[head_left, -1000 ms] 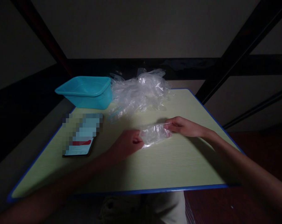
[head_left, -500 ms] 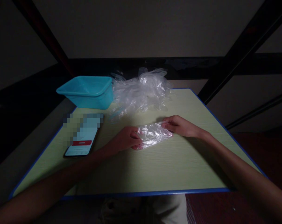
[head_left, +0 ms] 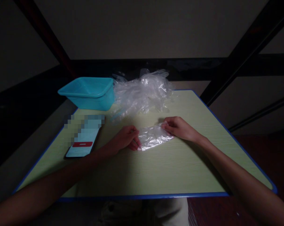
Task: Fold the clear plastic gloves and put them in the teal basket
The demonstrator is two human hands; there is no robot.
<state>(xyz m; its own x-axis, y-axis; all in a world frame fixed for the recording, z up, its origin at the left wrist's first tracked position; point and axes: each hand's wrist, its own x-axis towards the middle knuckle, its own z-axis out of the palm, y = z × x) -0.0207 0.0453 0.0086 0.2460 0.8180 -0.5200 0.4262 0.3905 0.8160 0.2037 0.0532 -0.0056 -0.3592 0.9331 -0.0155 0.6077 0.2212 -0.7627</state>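
Observation:
A clear, thin plastic glove (head_left: 152,138) lies flattened and folded near the middle of the table, its film shiny and creased. Its far right corner is pinched between the thumb and fingers of my right hand (head_left: 177,127). At the left edge is my left hand (head_left: 128,138), thumb and fingers apart, with the fingertips touching or very close to the film. Behind both hands, a loose heap of clear disposable plastic gloves (head_left: 144,91) spreads across the back of the table.
Left of the heap stands a turquoise plastic basket (head_left: 97,102). A phone (head_left: 84,141) with a lit, partly blurred screen lies beside my left forearm. The pale table (head_left: 170,172) has a blue edge. Dark bars and a wall rise behind it.
My left hand has loosened its grip on the glove's left edge, the thumb lifting away. The film there lies flatter. My right hand keeps its pinch almost in place.

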